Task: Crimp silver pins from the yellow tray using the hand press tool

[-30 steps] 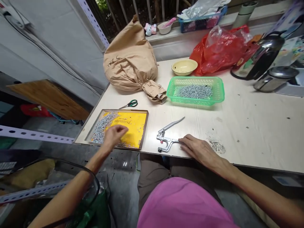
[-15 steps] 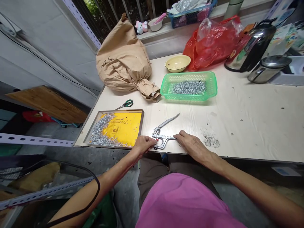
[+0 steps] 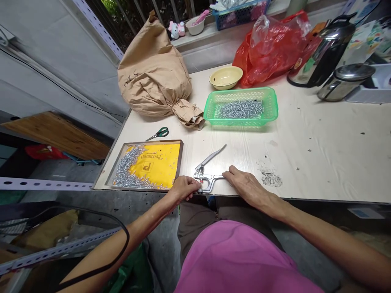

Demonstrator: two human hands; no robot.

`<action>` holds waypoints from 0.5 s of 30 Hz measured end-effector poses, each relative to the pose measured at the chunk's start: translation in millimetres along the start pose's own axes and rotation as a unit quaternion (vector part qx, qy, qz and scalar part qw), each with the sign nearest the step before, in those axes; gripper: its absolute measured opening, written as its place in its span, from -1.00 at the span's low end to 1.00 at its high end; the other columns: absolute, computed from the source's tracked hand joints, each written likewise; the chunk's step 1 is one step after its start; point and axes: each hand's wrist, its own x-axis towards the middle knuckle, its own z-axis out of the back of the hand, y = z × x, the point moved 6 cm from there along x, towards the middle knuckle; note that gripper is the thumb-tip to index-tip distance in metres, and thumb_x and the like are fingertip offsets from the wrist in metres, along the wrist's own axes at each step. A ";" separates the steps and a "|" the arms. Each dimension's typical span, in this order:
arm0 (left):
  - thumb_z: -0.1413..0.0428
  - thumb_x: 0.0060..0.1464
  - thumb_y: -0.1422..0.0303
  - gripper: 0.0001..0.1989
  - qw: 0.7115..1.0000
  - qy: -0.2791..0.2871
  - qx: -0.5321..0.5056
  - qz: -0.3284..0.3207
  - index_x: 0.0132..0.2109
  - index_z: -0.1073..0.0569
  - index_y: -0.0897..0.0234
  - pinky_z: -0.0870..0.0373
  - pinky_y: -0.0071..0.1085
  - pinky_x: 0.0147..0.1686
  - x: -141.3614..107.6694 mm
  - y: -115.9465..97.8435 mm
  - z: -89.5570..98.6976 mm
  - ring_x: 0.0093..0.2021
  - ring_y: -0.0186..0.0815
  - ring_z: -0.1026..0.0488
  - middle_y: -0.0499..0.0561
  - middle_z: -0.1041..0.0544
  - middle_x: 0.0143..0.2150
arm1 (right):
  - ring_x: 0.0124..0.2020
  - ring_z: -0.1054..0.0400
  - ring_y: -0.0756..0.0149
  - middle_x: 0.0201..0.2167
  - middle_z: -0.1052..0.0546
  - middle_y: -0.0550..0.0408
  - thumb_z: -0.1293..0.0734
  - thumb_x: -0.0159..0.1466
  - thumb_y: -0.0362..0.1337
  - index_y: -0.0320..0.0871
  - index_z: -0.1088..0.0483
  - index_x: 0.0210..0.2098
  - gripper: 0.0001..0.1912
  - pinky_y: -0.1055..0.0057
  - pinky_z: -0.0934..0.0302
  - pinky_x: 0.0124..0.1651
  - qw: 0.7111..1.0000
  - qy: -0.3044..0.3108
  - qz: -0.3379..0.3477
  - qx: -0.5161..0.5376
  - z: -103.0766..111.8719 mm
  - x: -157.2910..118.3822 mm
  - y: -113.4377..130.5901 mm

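Metal hand pliers lie on the table at its front edge, with their upper handle raised. My left hand is closed in a pinch at the jaw end of the pliers; what its fingertips hold is too small to make out. My right hand has its fingers closed on the end of the lower handle. Left of the pliers is a shallow tray with many small metal pieces around a yellow sheet. A green basket behind the pliers holds more small metal pieces.
Green-handled scissors lie behind the tray. Farther back are a brown paper sack, a yellow bowl and a red plastic bag. A kettle and a metal pot stand at the back right.
The view has shifted slightly, so the table's objects appear a little higher and more to the left. My left fingertips are slightly lower against the jaw end of the pliers.
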 end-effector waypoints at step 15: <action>-0.12 -0.07 0.28 -0.82 1.000 -0.017 0.013 0.007 -0.39 -0.42 0.34 -0.17 -0.60 -0.74 1.9 3.0 -3.8 -0.73 -0.50 -0.22 -0.19 -0.27 -0.70 | -0.27 -0.22 0.29 -0.13 -0.32 -0.05 -0.08 0.35 -0.30 -0.13 -0.30 -0.07 -0.75 0.41 0.03 -0.41 0.995 -0.064 0.028 -0.065 28.4 41.6 -16.8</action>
